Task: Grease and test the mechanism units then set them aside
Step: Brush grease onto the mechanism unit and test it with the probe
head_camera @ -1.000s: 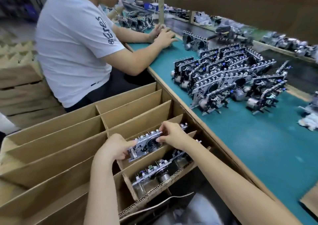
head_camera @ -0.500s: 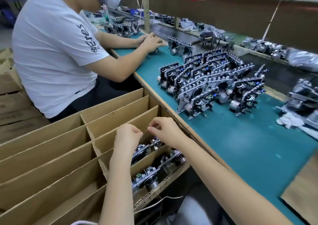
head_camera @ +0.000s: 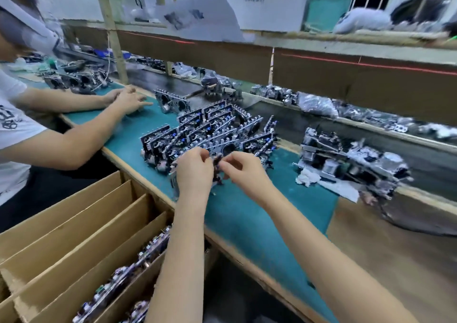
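Observation:
Several black-and-silver mechanism units (head_camera: 210,130) stand in rows on the green mat (head_camera: 247,219). Both my hands are at the near edge of that stack. My left hand (head_camera: 194,170) curls its fingers round the nearest mechanism unit (head_camera: 217,168), which is mostly hidden behind it. My right hand (head_camera: 243,170) pinches the same unit from the right side. In the divided cardboard box (head_camera: 81,226) at lower left, set-aside units (head_camera: 138,268) lie in the nearest slots.
Another person (head_camera: 37,137) sits at the left with both hands on the mat. A white rag (head_camera: 308,177) and a metal fixture (head_camera: 346,164) lie at the right. A dark conveyor (head_camera: 371,149) with loose parts runs behind the mat.
My hands left the cardboard box, where a unit was set into a slot, and moved up and right to the stack on the mat, taking hold of the nearest unit.

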The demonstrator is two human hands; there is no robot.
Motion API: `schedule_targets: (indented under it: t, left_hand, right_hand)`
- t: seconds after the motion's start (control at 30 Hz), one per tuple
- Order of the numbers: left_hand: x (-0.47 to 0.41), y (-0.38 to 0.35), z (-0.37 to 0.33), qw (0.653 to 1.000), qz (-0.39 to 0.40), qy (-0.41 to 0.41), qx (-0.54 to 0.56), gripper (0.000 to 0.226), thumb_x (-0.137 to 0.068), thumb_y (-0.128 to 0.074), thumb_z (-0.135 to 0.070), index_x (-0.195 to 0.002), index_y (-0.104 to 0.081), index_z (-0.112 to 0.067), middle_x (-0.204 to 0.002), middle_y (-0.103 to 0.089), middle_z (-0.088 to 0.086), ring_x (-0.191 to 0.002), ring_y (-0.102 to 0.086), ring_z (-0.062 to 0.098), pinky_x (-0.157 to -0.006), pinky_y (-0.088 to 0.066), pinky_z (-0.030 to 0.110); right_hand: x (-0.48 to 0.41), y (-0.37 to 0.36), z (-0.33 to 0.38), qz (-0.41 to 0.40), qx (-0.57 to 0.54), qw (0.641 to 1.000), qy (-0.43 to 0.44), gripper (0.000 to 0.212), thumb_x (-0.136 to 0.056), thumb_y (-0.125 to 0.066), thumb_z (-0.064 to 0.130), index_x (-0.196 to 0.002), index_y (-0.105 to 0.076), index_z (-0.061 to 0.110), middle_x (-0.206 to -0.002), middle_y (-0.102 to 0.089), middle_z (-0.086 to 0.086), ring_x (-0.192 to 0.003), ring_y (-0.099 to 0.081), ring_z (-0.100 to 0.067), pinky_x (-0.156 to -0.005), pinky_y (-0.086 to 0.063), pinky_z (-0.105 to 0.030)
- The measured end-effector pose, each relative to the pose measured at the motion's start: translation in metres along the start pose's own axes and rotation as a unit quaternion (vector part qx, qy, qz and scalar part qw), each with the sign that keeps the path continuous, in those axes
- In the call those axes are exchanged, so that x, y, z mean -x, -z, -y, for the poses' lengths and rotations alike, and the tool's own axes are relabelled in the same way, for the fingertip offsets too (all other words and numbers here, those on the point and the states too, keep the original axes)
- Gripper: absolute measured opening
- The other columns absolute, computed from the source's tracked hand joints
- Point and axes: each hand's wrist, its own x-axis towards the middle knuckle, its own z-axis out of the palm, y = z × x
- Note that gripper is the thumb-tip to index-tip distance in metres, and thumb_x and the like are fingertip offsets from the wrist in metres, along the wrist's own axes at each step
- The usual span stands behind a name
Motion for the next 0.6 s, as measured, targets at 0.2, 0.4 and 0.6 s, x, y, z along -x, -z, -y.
schedule_targets:
  t: [0.2, 0.4, 0.6]
  left_hand:
    - [-0.026, -0.028, -0.010, 0.960, 0.174, 0.012, -0.219, 0.021, -0.092, -0.054, -0.006, -0.074, -0.044, -0.001, -0.084, -0.050, 0.012, -0.079, -0.050, 0.027, -0.064, -0.041, 0.033]
    - [-0.033, -0.037, -0.011, 0.935, 0.206, -0.002, -0.289, 0.015, -0.092, -0.045, 0.004, -0.080, -0.042, -0.003, -0.077, -0.045, 0.008, -0.082, -0.053, 0.030, -0.068, -0.041, 0.034]
    - [-0.034, -0.043, -0.016, 0.943, 0.216, -0.030, -0.250, 0.031, -0.087, -0.044, 0.007, -0.063, -0.034, -0.009, -0.067, -0.039, 0.007, -0.058, -0.039, 0.020, -0.049, -0.030, 0.028]
  right_hand:
    - [0.015, 0.039, -0.031, -0.046, -0.008, 0.997, -0.068, 0.014, -0.089, -0.055, 0.011, -0.076, -0.059, 0.013, -0.073, -0.061, -0.005, -0.068, -0.061, -0.018, -0.056, -0.041, -0.016]
    - [0.026, 0.065, -0.048, -0.059, 0.007, 0.995, -0.083, 0.012, -0.089, -0.055, 0.012, -0.079, -0.060, 0.013, -0.077, -0.063, -0.009, -0.073, -0.061, -0.018, -0.062, -0.042, -0.022]
    - [0.035, 0.090, -0.061, -0.061, 0.005, 0.992, -0.110, 0.014, -0.092, -0.052, 0.013, -0.088, -0.063, 0.004, -0.084, -0.062, -0.007, -0.070, -0.059, -0.016, -0.056, -0.041, -0.013]
